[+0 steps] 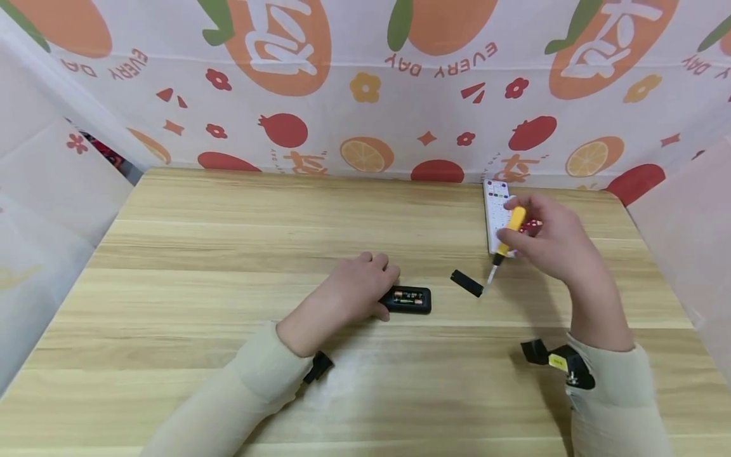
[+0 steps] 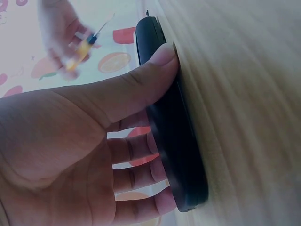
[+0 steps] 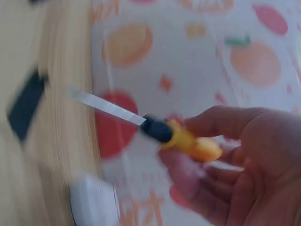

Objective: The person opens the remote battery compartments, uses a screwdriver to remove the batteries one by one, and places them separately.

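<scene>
Since the left hand (image 1: 358, 289) has the black remote (image 1: 426, 301) gripped from both sides, thumb along the near edge and fingers on the far one, I'd guess it's there to stop the thing sliding around. Those fingers are slightly spread, with gaps between them in the left wrist view. The remote's around mid-table, bay facing up, so the batteries (image 1: 408, 297) are easy to get at. Off to its right lies the cover (image 1: 466, 284), apart from the remote, probably parked within easy reach. Right hand (image 1: 548, 238) pinches the screwdriver (image 1: 503, 249) by its yellow handle between thumb and fingertip, blade angled down and left near the cover's right end; looks like a light grip for easy steering. It's blurry in the right wrist view, but there's a gap to the cover. White remote (image 1: 495, 219) sits far right, partly hidden by that hand.
</scene>
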A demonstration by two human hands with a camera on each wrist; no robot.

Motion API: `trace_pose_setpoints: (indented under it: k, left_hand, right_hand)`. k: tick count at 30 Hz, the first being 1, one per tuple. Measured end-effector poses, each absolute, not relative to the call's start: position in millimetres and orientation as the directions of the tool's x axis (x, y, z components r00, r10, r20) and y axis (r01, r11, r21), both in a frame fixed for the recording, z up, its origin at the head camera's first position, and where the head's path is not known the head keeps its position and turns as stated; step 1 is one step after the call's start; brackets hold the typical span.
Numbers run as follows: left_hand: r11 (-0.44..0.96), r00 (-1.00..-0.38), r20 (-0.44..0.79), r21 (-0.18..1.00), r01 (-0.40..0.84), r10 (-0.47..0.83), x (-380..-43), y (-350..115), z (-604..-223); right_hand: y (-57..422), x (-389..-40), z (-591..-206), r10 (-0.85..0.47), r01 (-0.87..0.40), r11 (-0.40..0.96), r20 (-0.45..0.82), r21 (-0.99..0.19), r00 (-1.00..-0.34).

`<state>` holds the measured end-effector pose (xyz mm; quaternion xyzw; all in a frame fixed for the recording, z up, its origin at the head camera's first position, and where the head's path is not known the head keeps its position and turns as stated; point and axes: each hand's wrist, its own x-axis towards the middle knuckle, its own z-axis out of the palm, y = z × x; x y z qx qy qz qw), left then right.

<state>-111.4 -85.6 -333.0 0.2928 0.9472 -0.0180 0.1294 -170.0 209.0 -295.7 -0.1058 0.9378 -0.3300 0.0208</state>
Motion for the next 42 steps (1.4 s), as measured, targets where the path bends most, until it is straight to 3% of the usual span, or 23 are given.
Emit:
trace_pose_setpoints:
  k: [4, 9, 17, 24, 42]
  left_hand:
    - [0.828, -0.796, -0.253, 0.04, 0.56, 0.55, -112.7, -85.2, -333.8]
    - [0.829, -0.795, -0.259, 0.039, 0.558, 0.548, -114.0, -85.2, -334.2]
    - [0.829, -0.788, -0.28, 0.051, 0.558, 0.548, -113.6, -83.2, -336.5]
    - [0.83, -0.788, -0.285, 0.057, 0.555, 0.546, -115.2, -83.7, -336.0]
    - [0.827, -0.786, -0.288, 0.04, 0.561, 0.547, -113.0, -86.4, -337.3]
  right_hand:
    - [179.3, -156.2, -286.4, -0.269, -0.335, 0.647, 0.207, -0.685, -0.941]
    - [149.2, -135.6, -269.9, -0.307, -0.407, 0.563, 0.276, -0.719, -0.911]
    - [124.8, -116.9, -268.7, -0.398, -0.47, 0.508, 0.286, -0.722, -0.871]
    - [128.0, -133.5, -302.9, -0.481, -0.537, 0.47, 0.307, -0.7, -0.821]
    - [117.3, -123.1, -299.9, -0.591, -0.584, 0.445, 0.267, -0.68, -0.761]
